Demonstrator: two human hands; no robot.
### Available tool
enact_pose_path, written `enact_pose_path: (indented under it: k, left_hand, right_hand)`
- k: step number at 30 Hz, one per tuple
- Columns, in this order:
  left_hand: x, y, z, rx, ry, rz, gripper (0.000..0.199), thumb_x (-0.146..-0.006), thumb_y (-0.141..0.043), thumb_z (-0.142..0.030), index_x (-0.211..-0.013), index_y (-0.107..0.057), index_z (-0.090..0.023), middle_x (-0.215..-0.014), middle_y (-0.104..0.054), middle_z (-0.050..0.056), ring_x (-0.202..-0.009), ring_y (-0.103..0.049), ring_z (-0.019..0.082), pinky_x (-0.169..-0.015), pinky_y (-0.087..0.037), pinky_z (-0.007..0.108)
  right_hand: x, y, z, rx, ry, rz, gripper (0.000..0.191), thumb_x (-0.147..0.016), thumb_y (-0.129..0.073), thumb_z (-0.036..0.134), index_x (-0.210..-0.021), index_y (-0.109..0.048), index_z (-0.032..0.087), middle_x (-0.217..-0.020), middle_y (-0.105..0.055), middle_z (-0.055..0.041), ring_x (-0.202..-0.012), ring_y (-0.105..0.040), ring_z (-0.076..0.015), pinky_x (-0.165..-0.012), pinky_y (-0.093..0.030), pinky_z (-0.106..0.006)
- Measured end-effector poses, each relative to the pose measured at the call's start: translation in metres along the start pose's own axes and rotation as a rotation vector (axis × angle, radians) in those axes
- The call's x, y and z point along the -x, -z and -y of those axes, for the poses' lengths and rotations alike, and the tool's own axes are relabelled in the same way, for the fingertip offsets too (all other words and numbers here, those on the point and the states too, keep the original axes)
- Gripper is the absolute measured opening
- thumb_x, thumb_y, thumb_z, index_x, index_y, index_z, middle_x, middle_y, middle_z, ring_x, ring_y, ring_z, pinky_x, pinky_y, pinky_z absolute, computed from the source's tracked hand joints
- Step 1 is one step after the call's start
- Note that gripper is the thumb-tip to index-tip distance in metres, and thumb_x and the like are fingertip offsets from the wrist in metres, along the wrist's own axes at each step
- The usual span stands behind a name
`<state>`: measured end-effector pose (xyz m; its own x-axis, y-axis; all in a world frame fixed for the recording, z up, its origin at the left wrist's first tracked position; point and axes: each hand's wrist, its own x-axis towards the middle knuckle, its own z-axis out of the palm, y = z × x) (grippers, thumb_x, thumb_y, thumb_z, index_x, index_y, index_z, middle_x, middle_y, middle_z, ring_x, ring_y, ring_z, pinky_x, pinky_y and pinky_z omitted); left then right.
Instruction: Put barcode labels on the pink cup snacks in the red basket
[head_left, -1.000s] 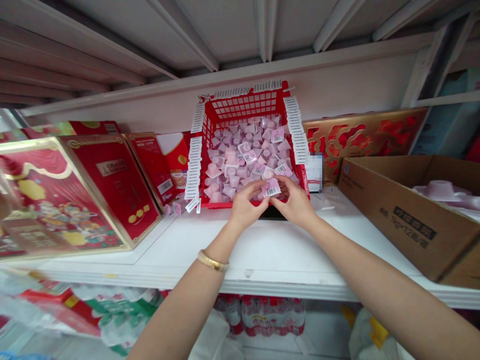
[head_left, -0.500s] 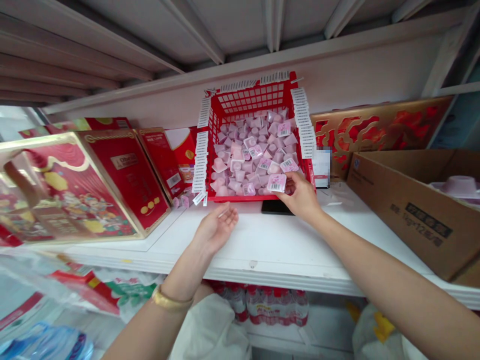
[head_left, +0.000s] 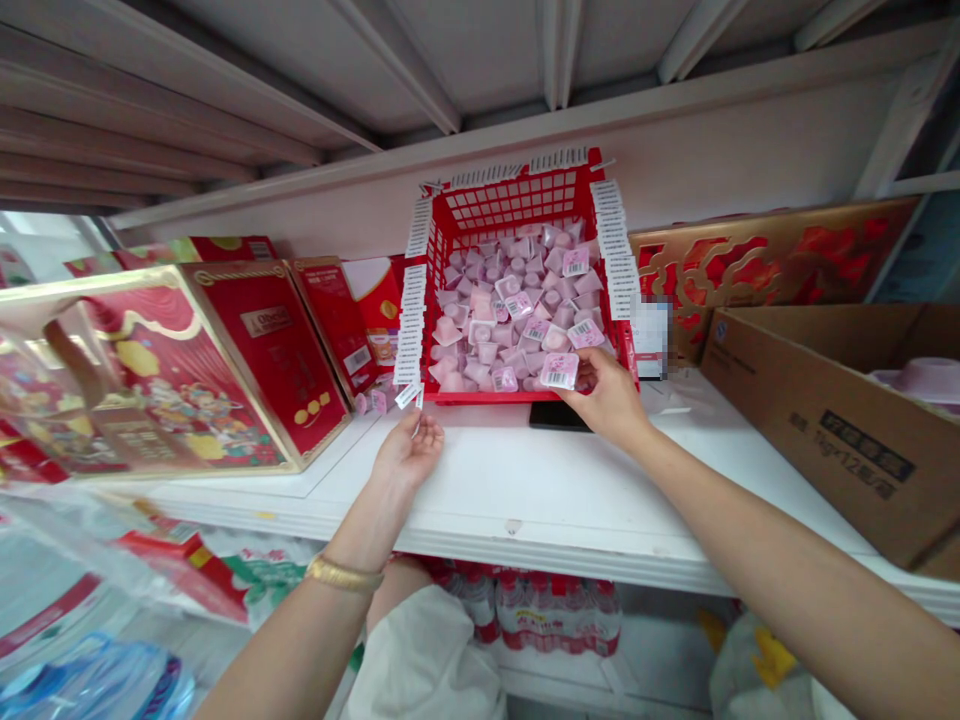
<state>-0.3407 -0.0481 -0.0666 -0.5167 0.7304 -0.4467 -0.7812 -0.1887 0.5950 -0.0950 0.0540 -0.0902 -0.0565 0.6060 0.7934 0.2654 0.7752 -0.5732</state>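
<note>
A red plastic basket [head_left: 517, 397] full of small pale-pink jelly cups [head_left: 517, 310] stands tilted towards me on the white shelf. At its front right corner, my right hand [head_left: 609, 395] pinches one jelly cup [head_left: 559, 371] by the side, its pink lid with a barcode facing me. White barcode stickers [head_left: 413, 290] hang in rows along the basket's rims. By the lower left corner, my left hand [head_left: 409, 450] is palm up, thumb and finger closed at the lower end of a barcode sticker [head_left: 419, 397]. Its fingertips partly hide that end.
Red and gold gift boxes [head_left: 255, 370] stand to the left, with loose jelly cups [head_left: 370, 402] beside them. An open cardboard carton [head_left: 817, 430] is on the right. A dark flat object [head_left: 559, 416] lies under the basket's front. Packed bottles [head_left: 555, 610] sit below the shelf edge.
My left hand has moved left and up, from before the basket's front to the stickers at its corner. My right hand stays on the same jelly cup. The view has shifted slightly.
</note>
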Motion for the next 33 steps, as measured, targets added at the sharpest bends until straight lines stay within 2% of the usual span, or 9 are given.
enact_pose_path:
  k: [5,8,10,13,15,17,22,33]
  left_hand:
    - [0.012,-0.001,0.011,-0.026,0.019,0.043,0.024,-0.095,-0.048,-0.007,-0.073,-0.054,-0.014,-0.065,-0.052,-0.001,-0.054,-0.053,0.006,-0.053,-0.049,0.014]
    - [0.028,-0.005,0.028,-0.139,0.006,0.185,0.023,-0.092,-0.051,-0.005,-0.071,-0.058,-0.012,-0.065,-0.054,0.001,-0.058,-0.055,0.007,-0.057,-0.049,0.016]
    - [0.037,-0.011,0.039,-0.264,-0.116,0.354,0.017,-0.087,-0.059,-0.006,-0.072,-0.062,-0.012,-0.068,-0.058,0.001,-0.062,-0.056,0.008,-0.061,-0.048,0.018]
    - [0.043,-0.028,0.05,-0.487,-0.408,0.613,0.008,-0.074,-0.075,-0.013,-0.071,-0.067,-0.014,-0.068,-0.061,-0.002,-0.064,-0.053,0.008,-0.063,-0.043,0.018]
    - [0.042,-0.043,0.054,-0.622,-0.539,0.732,0.013,-0.068,-0.08,-0.021,-0.068,-0.068,-0.015,-0.065,-0.061,-0.003,-0.064,-0.051,0.008,-0.065,-0.042,0.02]
    - [0.039,-0.058,0.058,-0.719,-0.595,0.805,0.018,-0.066,-0.081,-0.026,-0.067,-0.068,-0.015,-0.065,-0.061,-0.003,-0.065,-0.05,0.009,-0.068,-0.041,0.022]
    - [0.029,-0.08,0.069,-0.835,-0.681,0.857,0.024,-0.065,-0.081,-0.034,-0.068,-0.067,-0.015,-0.066,-0.063,-0.001,-0.062,-0.05,0.011,-0.063,-0.039,0.024]
    - [0.017,-0.085,0.075,-0.846,-0.728,0.841,0.022,-0.063,-0.079,-0.033,-0.064,-0.066,-0.015,-0.062,-0.063,-0.001,-0.06,-0.051,0.011,-0.06,-0.041,0.023]
  right_hand:
    - [0.0,0.0,-0.002,-0.001,-0.019,0.017,0.03,-0.068,-0.077,0.034,-0.091,-0.062,0.022,-0.089,-0.068,-0.005,-0.076,-0.065,-0.0203,-0.07,-0.056,-0.036]
    - [0.0,0.0,-0.003,-0.005,-0.022,0.022,0.03,-0.067,-0.078,0.032,-0.091,-0.063,0.022,-0.09,-0.068,-0.0048,-0.075,-0.065,-0.0198,-0.072,-0.056,-0.036]
    - [0.0,0.001,-0.004,-0.03,-0.017,0.038,0.031,-0.067,-0.078,0.029,-0.093,-0.064,0.021,-0.091,-0.068,-0.0055,-0.076,-0.066,-0.0203,-0.073,-0.057,-0.037]
    - [0.0,0.001,-0.006,-0.075,-0.008,0.078,0.029,-0.068,-0.075,0.028,-0.094,-0.064,0.021,-0.091,-0.068,-0.0062,-0.077,-0.067,-0.0211,-0.072,-0.057,-0.037]
    - [0.0,0.001,-0.007,-0.093,-0.004,0.094,0.027,-0.07,-0.074,0.028,-0.093,-0.065,0.021,-0.09,-0.068,-0.0058,-0.077,-0.068,-0.0212,-0.071,-0.058,-0.037]
    - [0.0,0.001,-0.007,-0.109,0.001,0.103,0.026,-0.071,-0.074,0.029,-0.093,-0.065,0.021,-0.091,-0.069,-0.0058,-0.078,-0.068,-0.021,-0.071,-0.058,-0.036]
    - [0.0,0.002,-0.004,-0.115,0.008,0.107,0.023,-0.071,-0.075,0.032,-0.089,-0.066,0.022,-0.09,-0.068,-0.0047,-0.076,-0.068,-0.0203,-0.073,-0.059,-0.037]
    - [0.001,0.003,-0.001,-0.142,0.029,0.121,0.022,-0.074,-0.076,0.039,-0.085,-0.068,0.021,-0.087,-0.067,-0.0044,-0.077,-0.068,-0.0206,-0.073,-0.059,-0.036]
